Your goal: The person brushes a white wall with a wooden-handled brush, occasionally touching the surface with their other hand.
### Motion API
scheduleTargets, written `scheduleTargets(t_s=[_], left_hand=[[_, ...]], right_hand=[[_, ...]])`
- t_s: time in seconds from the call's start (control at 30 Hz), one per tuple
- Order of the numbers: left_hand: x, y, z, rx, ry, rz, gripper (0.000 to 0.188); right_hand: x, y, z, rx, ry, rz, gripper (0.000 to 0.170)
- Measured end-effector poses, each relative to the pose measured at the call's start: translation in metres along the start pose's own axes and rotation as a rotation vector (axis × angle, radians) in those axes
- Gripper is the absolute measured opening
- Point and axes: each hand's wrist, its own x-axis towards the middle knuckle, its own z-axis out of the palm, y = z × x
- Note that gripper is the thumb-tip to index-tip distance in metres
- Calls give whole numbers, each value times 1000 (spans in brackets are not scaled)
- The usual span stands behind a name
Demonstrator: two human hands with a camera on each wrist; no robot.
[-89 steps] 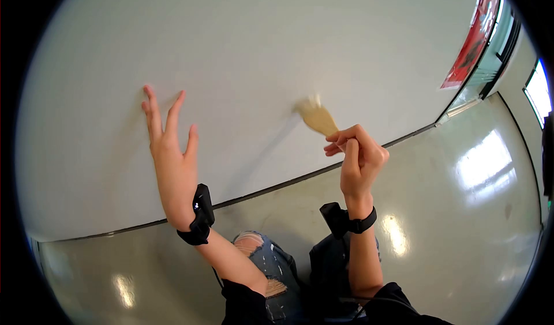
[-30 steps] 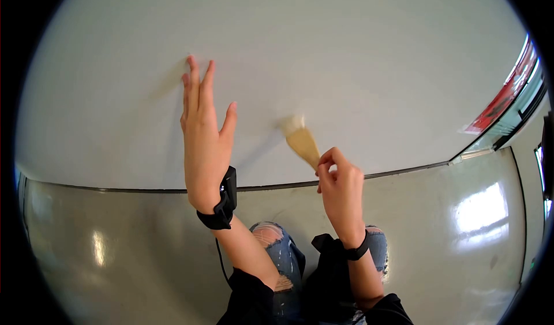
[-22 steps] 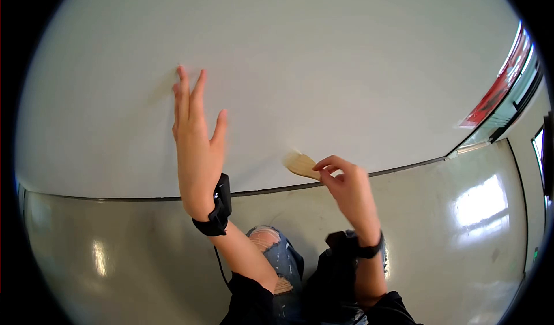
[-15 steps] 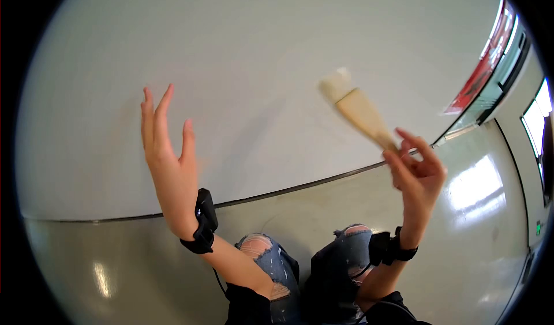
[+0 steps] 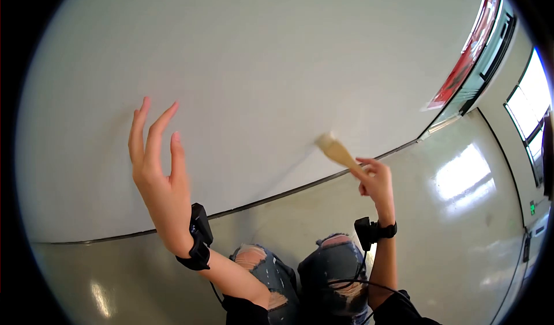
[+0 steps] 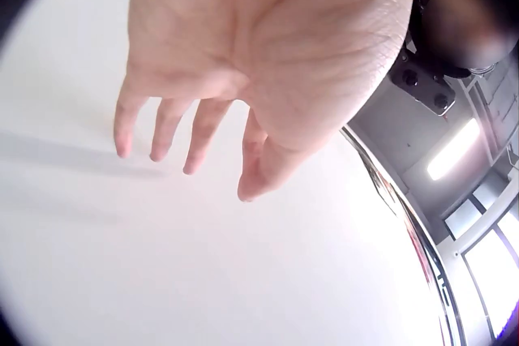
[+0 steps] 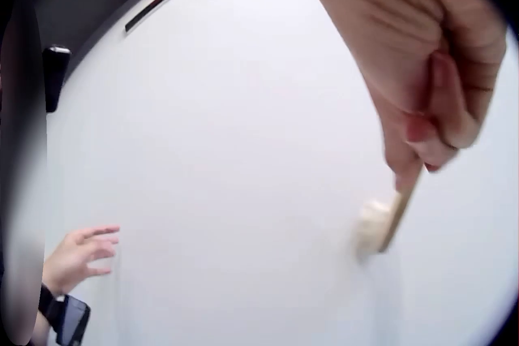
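Where wall [image 5: 248,65] meets floor [image 5: 427,238], held brush [image 5: 337,152], ripped jeans [image 5: 322,264], window [image 5: 528,97]

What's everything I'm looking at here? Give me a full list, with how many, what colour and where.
Wall: one, white, filling the background
Brush: one, tan with pale bristles, before the wall
Baseboard: one, dark, along the wall's foot
Floor: one, greyish, glossy, below
Red panel: at least one, upper right
Window: at least one, bright, far right
Sign: one, green, far right
Ceiling light: one, white, left wrist view
Wrist cameras: two, black, one per wrist
Jeans: one pair, blue, ripped, below
Sleeves: two, black, bottom
Left hand: one, bare, raised
Right hand: one, bare, gripping the brush
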Motion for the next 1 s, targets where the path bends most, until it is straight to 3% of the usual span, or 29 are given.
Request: scheduleTargets(t_s=[0.07, 0.17, 0.27, 0.33, 0.37, 0.47, 0.7, 0.8, 0.9, 0.97, 1.0], left_hand=[[-2, -7, -1, -35, 14, 2, 29], [-4, -19, 1, -110, 39, -23, 27], [2, 0, 2, -202, 32, -79, 25], [6, 10, 5, -217, 44, -52, 24], [7, 13, 5, -211, 45, -35, 25], [14, 22, 6, -172, 50, 8, 25], [38, 53, 3, -104, -3, 23, 28], [56, 83, 6, -70, 5, 31, 29], [67, 125, 9, 10, 43, 93, 29], [36, 128, 24, 18, 59, 127, 31], [30, 138, 34, 42, 48, 118, 32]], right_hand=[[-6, 9, 0, -159, -93, 85, 34], [-32, -18, 7, -121, 64, -60, 32], [-50, -79, -5, -127, 354, -317, 27], [-56, -121, -17, -370, 448, -652, 41], [-58, -137, -21, -376, 467, -691, 45], [-44, -169, -18, -295, 519, -779, 44], [-38, -191, -8, -528, 500, -805, 56], [-48, -180, -15, -661, 335, -669, 58], [-55, -137, -18, -698, 34, -470, 58], [-61, -97, -22, -678, -186, -405, 56], [-58, -93, -36, -601, -148, -436, 54]])
